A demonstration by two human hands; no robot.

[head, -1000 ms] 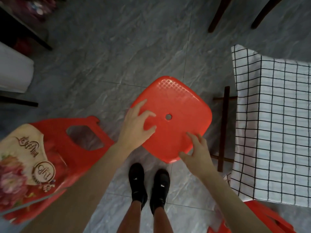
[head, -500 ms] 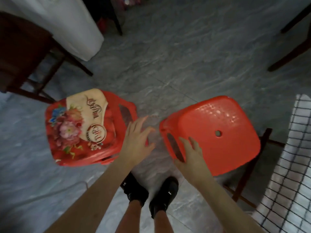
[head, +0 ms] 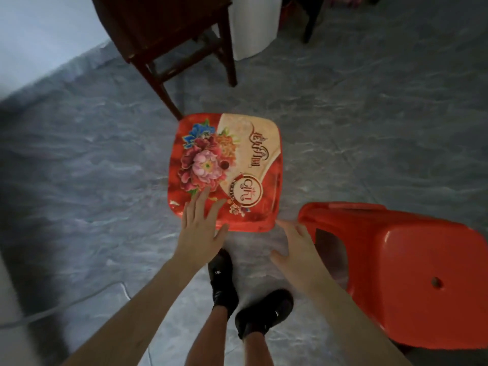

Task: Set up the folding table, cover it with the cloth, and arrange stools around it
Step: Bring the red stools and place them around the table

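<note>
A red plastic stool with a flower print on its seat [head: 237, 159] stands on the grey floor straight ahead of me. My left hand [head: 202, 225] reaches over its near edge with straight, spread fingers, and the fingertips lie over the seat. My right hand [head: 293, 247] hovers with relaxed fingers between the two stools and holds nothing. A plain red stool [head: 412, 281] with a small hole in its seat stands at the right, close to my right hand. The folding table and the cloth are out of view.
A dark wooden chair [head: 169, 35] stands behind the printed stool, one leg close to its far corner. A white cloth-covered object [head: 253, 27] hangs at the top middle. My two feet in black shoes [head: 245, 294] stand on the grey tiled floor [head: 92, 167].
Both hands have left the plain red stool and the view has swung left. The printed stool is now centred, with my left hand reaching onto its near edge.
</note>
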